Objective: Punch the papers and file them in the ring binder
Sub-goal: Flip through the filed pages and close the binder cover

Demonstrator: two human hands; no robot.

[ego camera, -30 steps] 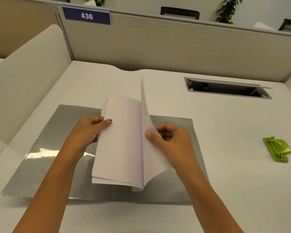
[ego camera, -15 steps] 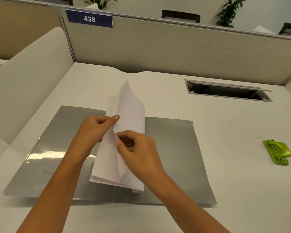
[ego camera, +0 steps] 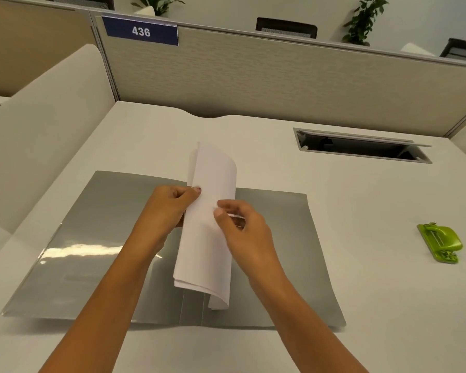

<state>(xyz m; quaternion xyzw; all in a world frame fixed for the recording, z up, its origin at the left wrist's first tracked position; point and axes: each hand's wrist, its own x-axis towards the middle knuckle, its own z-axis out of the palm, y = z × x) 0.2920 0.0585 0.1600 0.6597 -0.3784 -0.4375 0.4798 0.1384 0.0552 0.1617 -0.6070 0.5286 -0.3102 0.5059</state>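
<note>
A grey ring binder (ego camera: 97,238) lies open and flat on the white desk. Over its spine a stack of white papers (ego camera: 210,238) is folded lengthwise into a narrow bundle. My left hand (ego camera: 170,208) pinches the bundle's left edge with thumb on top. My right hand (ego camera: 240,227) grips its right, folded side, thumb pressed on the top sheet. A green hole punch (ego camera: 440,243) sits apart at the right of the desk. The binder's rings are hidden under the papers.
A cable slot with an open lid (ego camera: 361,146) is set in the desk at the back right. Beige partition walls (ego camera: 253,76) enclose the desk at the back and left; a blue sign (ego camera: 141,31) reads 436.
My right hand has swung the right half of the papers over to the left, closing the sheets into a folded bundle. My left hand has stayed on the left edge.
</note>
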